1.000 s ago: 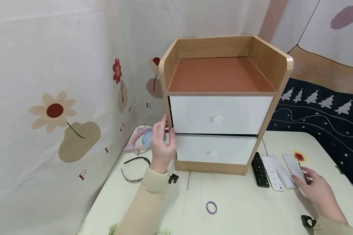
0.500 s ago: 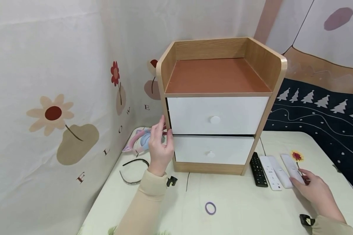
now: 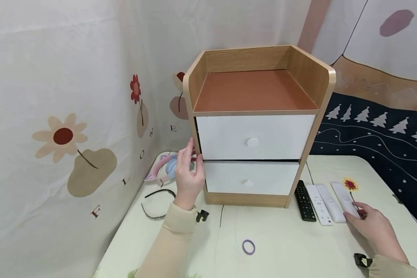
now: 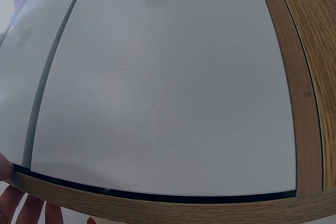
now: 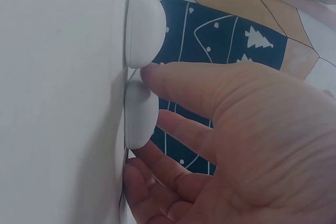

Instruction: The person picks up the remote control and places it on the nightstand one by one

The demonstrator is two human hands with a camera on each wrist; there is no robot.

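Observation:
A small wooden cabinet [image 3: 253, 199] with two white drawers stands on the table. My left hand [image 3: 189, 177] rests against its left side, fingers fairly straight along the outside and thumb at the front edge. In the left wrist view the thumb [image 4: 4, 167] touches that wooden edge. Over at the right, my right hand [image 3: 375, 227] pinches the rightmost white remote control [image 3: 344, 197] between thumb and fingers. In the right wrist view this remote control [image 5: 140, 116] lies flat beside another white one [image 5: 144, 30]. A red and yellow flower [image 3: 351, 184] shows just beyond it.
A black remote control [image 3: 305, 200] and two white ones [image 3: 319, 204] lie in a row right of the cabinet. A purple ring [image 3: 248, 247] lies in front. At left are a black headband [image 3: 156, 217] and a pink and blue item [image 3: 160, 168]. Curtains stand behind.
The view shifts slightly, and everything drifts a little left in it. Both hands keep their places: the left at the cabinet's side, the right at the rightmost remote control.

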